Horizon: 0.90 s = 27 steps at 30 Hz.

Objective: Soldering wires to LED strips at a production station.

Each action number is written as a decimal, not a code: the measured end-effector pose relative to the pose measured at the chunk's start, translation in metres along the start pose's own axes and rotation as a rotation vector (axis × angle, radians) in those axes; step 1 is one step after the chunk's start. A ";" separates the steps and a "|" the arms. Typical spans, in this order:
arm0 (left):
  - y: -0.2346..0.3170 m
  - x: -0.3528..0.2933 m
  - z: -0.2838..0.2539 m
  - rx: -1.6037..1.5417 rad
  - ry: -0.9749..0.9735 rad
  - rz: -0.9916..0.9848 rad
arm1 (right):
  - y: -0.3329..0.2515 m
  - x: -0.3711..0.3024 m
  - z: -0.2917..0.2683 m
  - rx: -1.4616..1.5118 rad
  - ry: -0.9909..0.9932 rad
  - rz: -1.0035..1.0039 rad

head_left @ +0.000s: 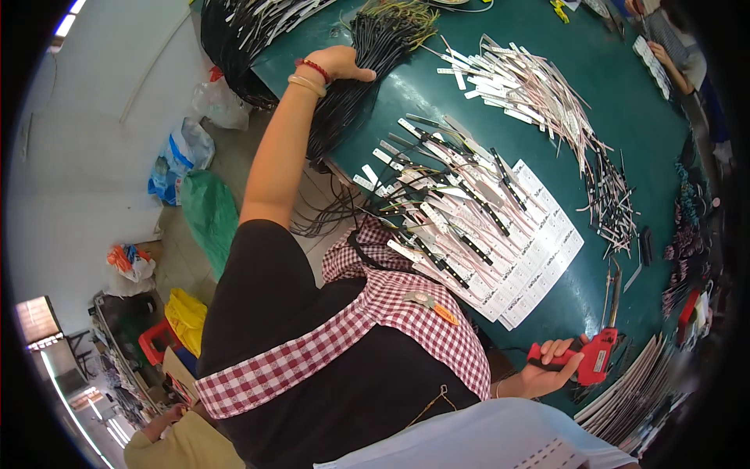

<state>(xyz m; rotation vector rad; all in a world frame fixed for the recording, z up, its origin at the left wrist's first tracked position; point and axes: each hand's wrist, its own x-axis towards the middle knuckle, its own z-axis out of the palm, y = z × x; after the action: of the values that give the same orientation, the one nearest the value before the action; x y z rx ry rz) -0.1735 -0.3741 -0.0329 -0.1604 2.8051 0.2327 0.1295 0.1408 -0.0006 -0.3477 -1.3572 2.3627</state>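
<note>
At the far left of the green table, my left hand (342, 64) is closed on a thick bundle of black wires (344, 105). Its thumb points right across the bundle, while the other fingers are mostly hidden. My right hand (551, 375), low on the right, wraps round the handle of a red soldering gun (598, 358). The metal tip of the gun points away over the table. Between my hands lie white circuit board panels (551, 242), overlapping each other. Rows of strips with black, white and pinkish wires (461, 211) rest across these panels.
Beyond the panels, a heap of white strips with wires (531, 86) curves toward a pile of black-and-white pieces (613, 195). Long strips (629, 391) lie at the lower right. Across the table, another person's hand holds a white panel (652, 66). Bags (209, 215) stand on the floor leftward.
</note>
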 end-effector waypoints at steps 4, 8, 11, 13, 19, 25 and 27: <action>-0.003 -0.025 0.000 0.167 0.085 0.219 | 0.001 -0.001 0.002 -0.035 0.017 -0.018; -0.011 -0.021 0.003 0.098 0.262 0.184 | 0.000 0.006 0.004 -0.054 0.045 -0.022; -0.019 0.002 -0.002 -0.401 0.360 0.165 | -0.002 0.014 0.007 -0.050 0.027 -0.045; -0.017 0.018 0.000 -0.403 0.241 0.153 | -0.002 0.017 0.011 -0.048 0.036 -0.066; -0.026 0.050 -0.011 -0.342 0.129 0.066 | -0.010 0.013 0.007 0.025 -0.022 -0.078; -0.014 0.062 -0.052 -1.425 -0.172 0.466 | -0.034 0.013 -0.013 -0.059 0.068 -0.190; 0.014 0.052 -0.079 -1.711 -0.386 0.655 | -0.046 0.017 -0.018 -0.057 0.071 -0.217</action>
<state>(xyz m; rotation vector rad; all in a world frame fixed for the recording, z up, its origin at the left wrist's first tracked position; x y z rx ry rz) -0.2490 -0.3783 0.0258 0.3892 1.4344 2.3157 0.1315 0.1829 0.0294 -0.2823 -1.3586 2.1188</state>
